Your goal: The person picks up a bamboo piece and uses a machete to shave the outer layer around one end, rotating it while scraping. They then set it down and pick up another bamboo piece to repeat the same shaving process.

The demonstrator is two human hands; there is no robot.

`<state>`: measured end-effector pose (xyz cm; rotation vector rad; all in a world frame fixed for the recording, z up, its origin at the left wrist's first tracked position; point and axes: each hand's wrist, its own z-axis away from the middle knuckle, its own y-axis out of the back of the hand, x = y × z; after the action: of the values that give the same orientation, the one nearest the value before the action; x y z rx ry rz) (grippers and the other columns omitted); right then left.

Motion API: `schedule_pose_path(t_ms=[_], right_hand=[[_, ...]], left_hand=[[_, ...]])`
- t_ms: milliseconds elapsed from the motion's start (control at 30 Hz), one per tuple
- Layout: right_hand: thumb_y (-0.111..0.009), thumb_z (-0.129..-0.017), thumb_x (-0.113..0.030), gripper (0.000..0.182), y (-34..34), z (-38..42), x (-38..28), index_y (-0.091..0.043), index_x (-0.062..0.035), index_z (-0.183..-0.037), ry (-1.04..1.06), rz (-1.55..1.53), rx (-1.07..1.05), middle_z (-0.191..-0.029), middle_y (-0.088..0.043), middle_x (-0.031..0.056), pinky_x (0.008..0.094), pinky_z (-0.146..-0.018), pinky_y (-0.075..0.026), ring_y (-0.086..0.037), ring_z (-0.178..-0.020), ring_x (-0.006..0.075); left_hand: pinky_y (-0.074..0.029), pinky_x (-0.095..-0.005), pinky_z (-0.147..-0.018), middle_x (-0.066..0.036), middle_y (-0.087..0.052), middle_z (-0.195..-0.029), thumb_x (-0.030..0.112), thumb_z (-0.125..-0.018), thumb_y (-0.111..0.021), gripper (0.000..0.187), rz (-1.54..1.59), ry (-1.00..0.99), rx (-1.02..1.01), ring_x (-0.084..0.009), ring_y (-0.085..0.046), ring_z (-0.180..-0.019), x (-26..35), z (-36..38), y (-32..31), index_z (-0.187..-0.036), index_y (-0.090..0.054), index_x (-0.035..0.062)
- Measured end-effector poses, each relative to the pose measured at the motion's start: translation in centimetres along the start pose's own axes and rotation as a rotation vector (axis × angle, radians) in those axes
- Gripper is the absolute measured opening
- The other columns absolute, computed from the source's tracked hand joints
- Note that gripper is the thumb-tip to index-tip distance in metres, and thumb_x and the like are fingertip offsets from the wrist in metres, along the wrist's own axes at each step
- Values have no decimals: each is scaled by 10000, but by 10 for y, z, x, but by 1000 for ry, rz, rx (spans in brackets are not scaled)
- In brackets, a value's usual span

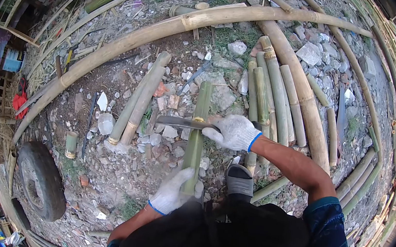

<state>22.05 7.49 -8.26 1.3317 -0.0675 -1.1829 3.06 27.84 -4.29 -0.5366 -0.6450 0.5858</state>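
A length of green bamboo [194, 153] points away from me over the stony ground, its near end by my legs. My left hand [172, 190], in a white knit glove with a blue cuff, is wrapped round that near end. My right hand [236, 132], gloved the same way, grips a machete [177, 121]. The dark blade lies crosswise over the bamboo, at a pale patch on the node about midway along. Most of the machete's handle is hidden inside the right glove.
Cut bamboo pieces [139, 100] lie left of the work, with several more poles [276, 91] to the right. A long bamboo pole [134, 43] arches across the far side. A tyre [41, 180] and a short bamboo stub [71, 144] are on the left; my sandalled foot [240, 179] stands close by.
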Motion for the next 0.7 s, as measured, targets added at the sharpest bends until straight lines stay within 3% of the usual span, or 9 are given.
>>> schedule_pose_path(t_ms=[33, 133, 167, 200, 267, 367, 500, 600, 700], right_hand=[[-367, -1072, -677, 758, 6, -13, 8, -759, -29, -1053, -169, -31, -82, -894, -729, 269, 538, -846, -572, -731, -917, 441], [-349, -1077, -675, 755, 19, -11, 9, -762, -43, -1081, -142, -2, -146, -853, -730, 261, 544, -845, -570, -727, -903, 454], [-349, -1078, -673, 748, 15, -4, 5, -762, -49, -1095, -69, -1, -146, -856, -728, 264, 549, -848, -567, -727, -910, 456], [-396, -1089, -614, 633, 10, 5, 1, -733, -101, -1243, 101, 102, -32, -727, -702, 223, 543, -765, -576, -729, -781, 427], [-375, -1077, -665, 735, 13, 0, 0, -746, -33, -1132, 10, 58, -102, -996, -733, 262, 541, -869, -567, -722, -967, 447], [-407, -1074, -657, 715, 15, -25, 17, -745, -28, -1117, -290, -3, -228, -1045, -716, 262, 533, -879, -569, -717, -992, 446], [-425, -1072, -645, 706, -5, 9, -8, -760, -25, -1024, 130, 23, 36, -932, -692, 257, 557, -803, -577, -720, -904, 461], [-421, -1074, -638, 714, -8, -12, 3, -754, -11, -998, -59, -83, -20, -964, -713, 284, 567, -794, -575, -728, -933, 437], [-416, -1075, -641, 710, -13, -13, 0, -751, -16, -1023, 46, -16, 25, -864, -723, 279, 563, -800, -575, -733, -882, 450]], left_hand=[[-570, -342, -683, -124, -648, -1128, 275, -1072, -613, 403, -17, -10, 3, -200, -674, -815, 0, -1, -2, -1356, -525, 3], [-568, -339, -677, -122, -649, -1123, 284, -1069, -619, 409, -22, -8, 32, -195, -672, -808, 5, 3, -9, -1348, -527, 0], [-567, -337, -674, -122, -650, -1120, 290, -1067, -621, 414, -9, -3, 43, -192, -670, -804, 7, 4, -11, -1346, -526, -1], [-561, -334, -666, -122, -649, -1121, 298, -1066, -620, 421, -40, 0, 20, -189, -669, -806, 7, 2, -6, -1352, -524, 4], [-550, -328, -649, -122, -647, -1122, 315, -1065, -619, 434, -88, 6, -24, -184, -668, -809, 1, -2, 5, -1364, -521, 16], [-516, -301, -620, -109, -636, -1144, 335, -1065, -614, 445, -62, 41, -11, -166, -648, -796, 0, -2, 3, -1386, -514, 43], [-481, -270, -603, -79, -612, -1172, 336, -1059, -614, 456, 123, 37, 50, -133, -579, -755, 3, 2, -1, -1406, -511, 58], [-493, -271, -643, -70, -614, -1182, 318, -1053, -628, 460, 305, 71, 12, -139, -565, -783, -2, 2, 10, -1420, -520, 62], [-532, -292, -712, -84, -640, -1189, 294, -1058, -635, 440, 384, 67, -109, -174, -601, -864, 2, -1, 20, -1428, -545, 73]])
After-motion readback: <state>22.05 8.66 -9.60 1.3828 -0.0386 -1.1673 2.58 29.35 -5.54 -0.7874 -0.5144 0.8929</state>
